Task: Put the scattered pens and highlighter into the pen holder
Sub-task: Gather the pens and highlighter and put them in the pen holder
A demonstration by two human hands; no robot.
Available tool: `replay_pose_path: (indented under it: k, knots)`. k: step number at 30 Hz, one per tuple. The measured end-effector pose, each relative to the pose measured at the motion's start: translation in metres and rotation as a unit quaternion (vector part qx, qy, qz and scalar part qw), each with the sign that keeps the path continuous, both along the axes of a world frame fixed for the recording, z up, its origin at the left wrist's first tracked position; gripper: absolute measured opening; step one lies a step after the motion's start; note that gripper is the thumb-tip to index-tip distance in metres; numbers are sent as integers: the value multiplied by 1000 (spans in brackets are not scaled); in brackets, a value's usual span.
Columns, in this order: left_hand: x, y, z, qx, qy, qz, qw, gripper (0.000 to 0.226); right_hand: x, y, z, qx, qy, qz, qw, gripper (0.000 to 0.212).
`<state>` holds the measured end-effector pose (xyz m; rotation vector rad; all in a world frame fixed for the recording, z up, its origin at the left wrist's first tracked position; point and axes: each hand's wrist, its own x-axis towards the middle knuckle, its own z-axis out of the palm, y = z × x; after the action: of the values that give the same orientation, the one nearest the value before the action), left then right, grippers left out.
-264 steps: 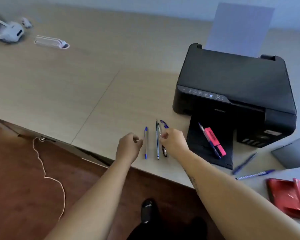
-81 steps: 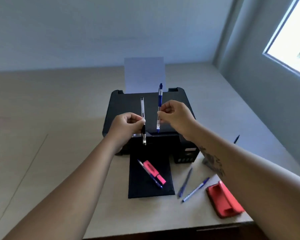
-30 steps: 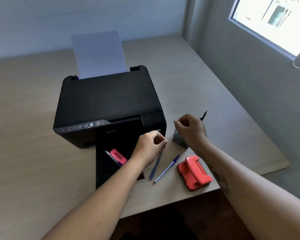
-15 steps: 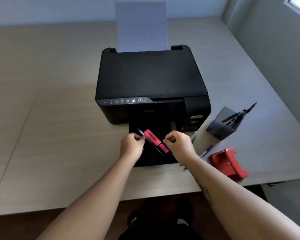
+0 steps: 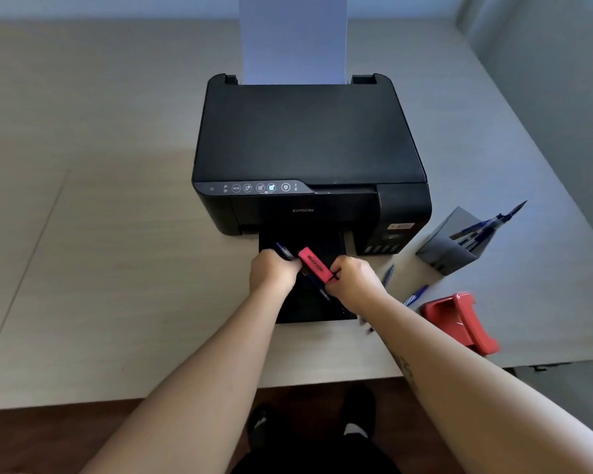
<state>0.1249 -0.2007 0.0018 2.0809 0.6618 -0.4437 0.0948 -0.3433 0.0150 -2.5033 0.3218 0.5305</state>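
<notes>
A pink highlighter point(image 5: 314, 264) and a dark blue pen point(image 5: 283, 251) lie crossed on the printer's black output tray point(image 5: 308, 311). My left hand point(image 5: 274, 272) is pinched on the blue pen's upper part. My right hand point(image 5: 356, 282) is pinched on the highlighter's lower end. The pen's tip point(image 5: 323, 294) shows between my hands. The grey pen holder point(image 5: 447, 249) stands to the right of the printer with several pens point(image 5: 483, 230) leaning in it. Two blue pens point(image 5: 388, 273) point(image 5: 414, 293) lie on the table between my right hand and the holder.
The black printer point(image 5: 308, 148) with an upright sheet of paper point(image 5: 293, 39) fills the middle of the wooden table point(image 5: 117, 251). A red hole punch point(image 5: 461, 323) sits near the table's front right edge. A grey wall point(image 5: 562, 97) runs along the right.
Since the two pens went into the holder, both hands have come to the output tray. Over the last half second they have closed on the blue pen and the highlighter.
</notes>
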Motion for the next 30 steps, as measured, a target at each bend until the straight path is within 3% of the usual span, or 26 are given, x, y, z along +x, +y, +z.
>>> replay_pose_path:
  k: [9, 10, 14, 21, 27, 30]
  knots:
    - [17, 6, -5, 16, 15, 38, 999, 32, -3, -5, 10, 17, 53, 7, 998, 36]
    - [12, -16, 9, 8, 0, 4, 1000, 30, -18, -29, 18, 27, 40, -24, 999, 36]
    - [11, -37, 18, 16, 9, -36, 999, 26, -39, -61, 18, 62, 11, -44, 997, 29]
    - [10, -16, 8, 17, 27, 0, 999, 22, -33, -67, 29, 99, -27, -54, 993, 16]
    - [-3, -32, 32, -39, 4, -82, 996, 14, -44, -97, 41, 100, -99, -138, 980, 11]
    - [-11, -51, 46, -73, -25, -141, 987, 14, -49, -117, 50, 125, -121, -197, 965, 20]
